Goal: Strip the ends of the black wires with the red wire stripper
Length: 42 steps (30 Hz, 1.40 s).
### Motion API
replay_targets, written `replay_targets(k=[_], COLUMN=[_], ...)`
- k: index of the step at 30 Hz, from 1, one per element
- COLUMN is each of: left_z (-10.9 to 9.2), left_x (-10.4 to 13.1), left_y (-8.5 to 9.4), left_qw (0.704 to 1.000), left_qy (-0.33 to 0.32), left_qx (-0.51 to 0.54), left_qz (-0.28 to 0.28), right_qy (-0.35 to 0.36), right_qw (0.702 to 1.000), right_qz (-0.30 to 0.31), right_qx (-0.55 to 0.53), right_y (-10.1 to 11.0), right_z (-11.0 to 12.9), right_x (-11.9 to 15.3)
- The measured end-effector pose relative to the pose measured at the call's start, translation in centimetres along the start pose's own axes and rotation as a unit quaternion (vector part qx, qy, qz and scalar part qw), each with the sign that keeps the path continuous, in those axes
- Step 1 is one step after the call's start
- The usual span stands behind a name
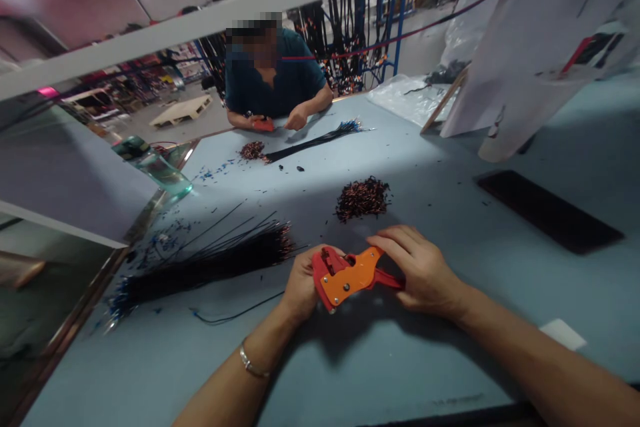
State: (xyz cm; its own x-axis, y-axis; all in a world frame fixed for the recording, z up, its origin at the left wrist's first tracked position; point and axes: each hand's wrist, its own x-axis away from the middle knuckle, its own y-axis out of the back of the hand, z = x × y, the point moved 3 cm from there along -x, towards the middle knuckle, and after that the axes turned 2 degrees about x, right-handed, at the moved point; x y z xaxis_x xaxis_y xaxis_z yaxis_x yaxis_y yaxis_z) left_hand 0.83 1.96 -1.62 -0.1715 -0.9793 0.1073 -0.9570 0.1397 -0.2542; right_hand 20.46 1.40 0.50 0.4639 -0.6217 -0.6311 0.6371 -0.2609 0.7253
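An orange and red wire stripper (350,279) is gripped by its handles in my right hand (425,270), jaws pointing left. My left hand (300,287) is closed at the jaw end, partly hidden behind the tool. From this hand a thin black wire (235,315) trails left over the table, its far end blue-tipped. Whether the wire's other end sits inside the jaws is hidden. Left of my hands lies a thick bundle of black wires (205,263), with coppery ends toward me and blue tips at the far left. A heap of short dark and coppery scraps (363,199) lies just beyond the stripper.
Across the blue-grey table (425,373), a co-worker (275,87) holds a red tool beside another wire bundle (315,141) and scrap pile (253,151). A green bottle (165,173) lies at left. A dark flat slab (547,210) and a white container (537,107) are at right.
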Motion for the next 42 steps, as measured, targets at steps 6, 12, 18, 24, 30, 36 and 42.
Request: replay_targets(k=[6, 12, 18, 24, 30, 36, 42], left_z=[0.0, 0.3, 0.7, -0.4, -1.1, -1.6, -1.6], left_x=[0.1, 0.0, 0.0, 0.2, 0.2, 0.3, 0.4], left_y=[-0.1, -0.1, 0.3, -0.4, -0.9, -1.1, -1.0], left_qw=[1.0, 1.0, 1.0, 1.0, 1.0, 0.999, 1.0], left_qy=[0.002, 0.005, 0.01, 0.009, 0.011, 0.002, 0.005], left_qx=[-0.017, -0.004, -0.001, -0.011, -0.013, -0.027, -0.021], left_qz=[0.011, 0.016, 0.019, 0.021, 0.019, 0.022, 0.018], right_qy=[0.0, 0.013, 0.014, 0.018, 0.023, 0.045, 0.052], right_qw=[1.0, 1.0, 1.0, 1.0, 0.999, 0.998, 0.997], right_qz=[-0.005, 0.0, 0.008, 0.01, -0.005, -0.015, -0.023], right_qx=[-0.009, -0.001, 0.008, 0.014, 0.028, 0.044, 0.05], right_y=[-0.2, -0.2, -0.3, -0.2, -0.1, 0.0, 0.0], right_z=[-0.1, 0.0, 0.0, 0.1, 0.3, 0.5, 0.5], right_x=[0.2, 0.1, 0.2, 0.2, 0.1, 0.1, 0.1])
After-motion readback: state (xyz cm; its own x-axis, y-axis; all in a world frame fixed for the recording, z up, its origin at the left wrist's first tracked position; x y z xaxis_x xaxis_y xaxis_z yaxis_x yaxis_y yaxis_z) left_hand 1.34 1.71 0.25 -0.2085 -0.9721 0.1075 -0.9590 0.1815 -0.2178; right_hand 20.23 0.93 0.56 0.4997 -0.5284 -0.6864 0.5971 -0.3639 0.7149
